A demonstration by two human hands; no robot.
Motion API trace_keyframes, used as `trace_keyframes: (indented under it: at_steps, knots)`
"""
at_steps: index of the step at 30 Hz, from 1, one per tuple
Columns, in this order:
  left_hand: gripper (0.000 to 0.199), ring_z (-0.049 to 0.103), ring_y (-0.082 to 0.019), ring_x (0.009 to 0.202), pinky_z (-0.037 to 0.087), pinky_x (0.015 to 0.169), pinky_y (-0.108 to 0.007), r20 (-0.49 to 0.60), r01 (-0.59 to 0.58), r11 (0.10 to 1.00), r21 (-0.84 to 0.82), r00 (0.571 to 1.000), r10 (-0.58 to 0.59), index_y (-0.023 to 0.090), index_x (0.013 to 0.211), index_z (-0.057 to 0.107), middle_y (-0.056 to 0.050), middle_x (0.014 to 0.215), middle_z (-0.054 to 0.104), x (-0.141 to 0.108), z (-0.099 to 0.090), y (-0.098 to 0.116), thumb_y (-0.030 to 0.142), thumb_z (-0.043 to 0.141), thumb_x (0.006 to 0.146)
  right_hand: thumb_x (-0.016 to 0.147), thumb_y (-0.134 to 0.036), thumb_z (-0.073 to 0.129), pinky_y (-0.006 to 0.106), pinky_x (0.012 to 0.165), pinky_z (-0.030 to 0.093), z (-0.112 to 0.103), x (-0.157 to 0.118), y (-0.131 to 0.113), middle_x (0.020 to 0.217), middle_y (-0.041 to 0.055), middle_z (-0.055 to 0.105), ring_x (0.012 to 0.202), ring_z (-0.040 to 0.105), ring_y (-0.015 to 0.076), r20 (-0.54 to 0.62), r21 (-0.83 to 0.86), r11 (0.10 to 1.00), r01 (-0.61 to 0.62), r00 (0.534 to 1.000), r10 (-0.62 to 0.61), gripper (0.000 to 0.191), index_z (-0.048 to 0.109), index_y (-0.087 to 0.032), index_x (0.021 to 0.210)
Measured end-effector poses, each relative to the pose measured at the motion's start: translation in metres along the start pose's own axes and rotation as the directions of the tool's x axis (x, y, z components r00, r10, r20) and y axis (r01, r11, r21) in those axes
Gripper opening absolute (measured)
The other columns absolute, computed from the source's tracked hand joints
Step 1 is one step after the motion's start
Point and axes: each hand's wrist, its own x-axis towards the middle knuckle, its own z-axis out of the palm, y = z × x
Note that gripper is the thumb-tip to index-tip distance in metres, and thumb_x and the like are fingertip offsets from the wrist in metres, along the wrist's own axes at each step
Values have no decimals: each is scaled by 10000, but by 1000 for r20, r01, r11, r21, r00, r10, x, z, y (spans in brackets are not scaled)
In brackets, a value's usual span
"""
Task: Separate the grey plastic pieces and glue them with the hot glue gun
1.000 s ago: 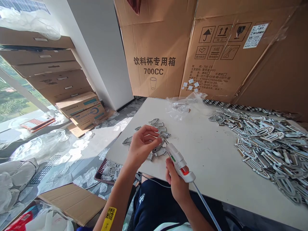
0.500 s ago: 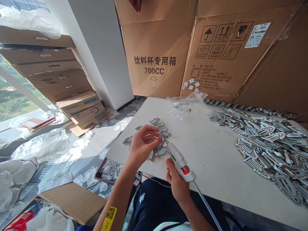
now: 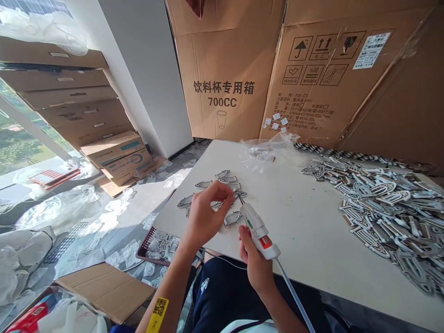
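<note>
My right hand [image 3: 255, 261] is wrapped round a white glue gun [image 3: 255, 224] with a red part near its back end. A long translucent glue stick [image 3: 293, 291] trails out of its rear. The gun's nozzle points up and left, close to the fingertips of my left hand [image 3: 210, 210]. Thumb and fingers of that hand are pinched together; whatever is between them is too small or hidden to make out. Around and below it, several grey, outlined flat pieces [image 3: 232, 218] lie on the white table [image 3: 277, 208], some partly covered by the hand.
A large heap of similar flat pieces [image 3: 385, 199] covers the table's right side. Clear plastic bags [image 3: 263, 155] lie at the back, before tall cardboard boxes [image 3: 225, 55]. A dark red basket [image 3: 147, 240] holds more pieces at lower left. An open carton [image 3: 107, 289] stands nearby.
My left hand's pinched fingertips have shifted slightly up, and the grey piece seen beneath them before is now less visible. The glue gun has tipped and moved a little, still in my right hand.
</note>
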Motion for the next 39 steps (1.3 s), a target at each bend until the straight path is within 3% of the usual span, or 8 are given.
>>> trace_keyframes:
  at_steps: [7, 16, 19, 23, 27, 31, 35, 39]
  knots:
    - [108, 769, -174, 949, 609, 878, -315, 34, -105, 985, 135, 994, 101, 251, 917, 658, 32, 913, 777, 2, -5, -9, 161, 680, 973, 886, -744, 783, 156, 465, 307, -4, 5, 3, 659, -34, 453, 524, 337, 59, 101, 16, 993, -115, 989, 112, 634, 557, -153, 920]
    - [149, 770, -205, 937, 612, 899, -366, -257, 121, 974, 191, 964, -69, 265, 1043, 678, -14, 1021, 786, 15, -37, -35, 360, 739, 945, 1046, -648, 635, 175, 518, 338, -12, 3, -12, 536, -57, 396, 484, 306, 65, 231, 61, 995, 85, 968, -97, 518, 589, -155, 893]
    - [151, 754, -208, 923, 589, 916, -387, -313, 196, 945, 260, 944, -109, 263, 1027, 681, -13, 1046, 790, 35, -54, -61, 319, 749, 904, 1034, -662, 648, 170, 501, 329, -8, 5, -9, 535, -63, 387, 477, 305, 66, 209, 77, 995, 59, 975, -74, 524, 575, -159, 910]
    - [172, 736, -223, 921, 570, 922, -396, -240, 228, 918, 323, 959, -153, 250, 979, 716, -7, 995, 794, 93, -64, -100, 211, 778, 824, 1047, -663, 636, 163, 484, 296, -3, 8, -6, 531, -73, 365, 468, 276, 57, 192, 118, 992, 46, 979, -68, 526, 552, -160, 918]
    - [202, 726, -218, 863, 588, 858, -381, -154, 304, 903, 305, 951, -268, 198, 952, 736, -35, 943, 786, 163, -49, -137, 165, 829, 776, 1059, -647, 627, 164, 486, 307, -2, 10, -6, 534, -76, 357, 472, 278, 55, 179, 142, 989, 43, 981, -69, 514, 546, -160, 916]
    - [210, 720, -184, 842, 610, 787, -352, -85, 414, 869, 270, 909, -407, 132, 1044, 718, -52, 959, 761, 206, -17, -166, 237, 813, 888, 1038, -645, 655, 165, 479, 299, 0, 10, -9, 530, -76, 365, 468, 271, 54, 175, 163, 986, 23, 983, -52, 511, 544, -161, 917]
    - [236, 721, -183, 886, 622, 821, -371, -14, 430, 855, 290, 895, -446, 136, 1097, 713, -60, 1039, 750, 219, 7, -180, 333, 755, 973, 1005, -653, 690, 160, 479, 296, 4, 11, -16, 539, -71, 400, 460, 263, 48, 106, 214, 977, 10, 994, -33, 522, 537, -163, 911]
    - [348, 713, -255, 1068, 582, 964, -431, 12, 338, 861, 380, 929, -370, 171, 1143, 727, -117, 1246, 738, 205, 0, -175, 366, 838, 877, 1018, -640, 684, 166, 507, 347, 3, 13, -17, 540, -64, 417, 466, 320, 59, 68, 246, 969, 25, 997, -42, 516, 515, -168, 893]
